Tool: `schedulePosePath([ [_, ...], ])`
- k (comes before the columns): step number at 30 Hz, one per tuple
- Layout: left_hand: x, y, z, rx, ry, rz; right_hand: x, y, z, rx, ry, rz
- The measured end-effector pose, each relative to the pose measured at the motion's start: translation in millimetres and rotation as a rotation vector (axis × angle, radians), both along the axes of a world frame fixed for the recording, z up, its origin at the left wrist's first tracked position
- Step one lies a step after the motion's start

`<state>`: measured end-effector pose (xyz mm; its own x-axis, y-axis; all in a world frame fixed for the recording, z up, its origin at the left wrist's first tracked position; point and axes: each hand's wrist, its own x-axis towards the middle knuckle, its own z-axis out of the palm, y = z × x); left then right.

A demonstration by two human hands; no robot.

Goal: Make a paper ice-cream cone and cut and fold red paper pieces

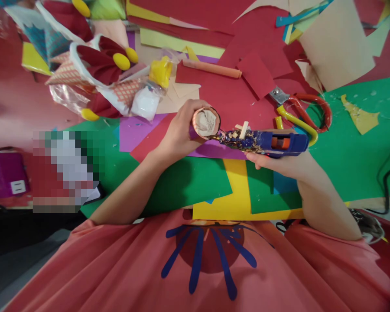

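My left hand (182, 132) is wrapped round a small cylinder (206, 122), its round end facing up toward me and filled with crumpled pale material. In my right hand (279, 162) is a blue glue gun (266, 142), with an orange part showing through its body. Dried glue and small scraps crust the front of the glue gun. Its nozzle points left and sits at the cylinder's rim; whether they touch I cannot tell. Most fingers of my right hand are hidden beneath the gun.
Red-handled scissors (312, 112) and a bent yellow tube (299, 123) lie right of the glue gun. Cone-shaped fabric pieces with yellow pompoms (121, 61) are heaped at upper left. Coloured sheets, including a green one (182, 186), cover the table. A black cable (387, 186) runs at far right.
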<state>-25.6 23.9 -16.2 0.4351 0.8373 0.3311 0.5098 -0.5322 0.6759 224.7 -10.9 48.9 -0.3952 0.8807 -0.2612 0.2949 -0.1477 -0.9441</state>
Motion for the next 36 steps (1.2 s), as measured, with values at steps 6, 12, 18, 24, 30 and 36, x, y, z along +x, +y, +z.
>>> schedulePosePath([
  [6, 2.2, 1.0, -1.7, 0.116, -0.02, -0.043, -0.8, 0.0, -2.0, 0.032, -0.006, 0.04],
  [12, 1.7, -1.9, -4.2, -0.01, -0.086, -0.051, 1.6, 0.5, 2.1, -0.069, 0.031, -0.019],
  [18, 1.5, 0.9, 7.5, -0.375, -0.374, -0.188, 10.1, 4.2, 1.2, -0.108, 0.186, -0.188],
  [24, 1.6, 3.9, 19.3, -0.616, -0.474, -0.258, 16.6, 6.0, -2.5, -0.102, 0.123, -0.205],
  [30, 2.6, 4.8, 15.5, -0.638, -0.518, -0.235, 16.1, 3.0, -1.7, -0.079, 0.005, -0.13],
  [36, 3.1, 3.5, 18.2, -0.621, -0.437, -0.211, 13.9, 1.3, -2.0, -0.063, -0.031, -0.141],
])
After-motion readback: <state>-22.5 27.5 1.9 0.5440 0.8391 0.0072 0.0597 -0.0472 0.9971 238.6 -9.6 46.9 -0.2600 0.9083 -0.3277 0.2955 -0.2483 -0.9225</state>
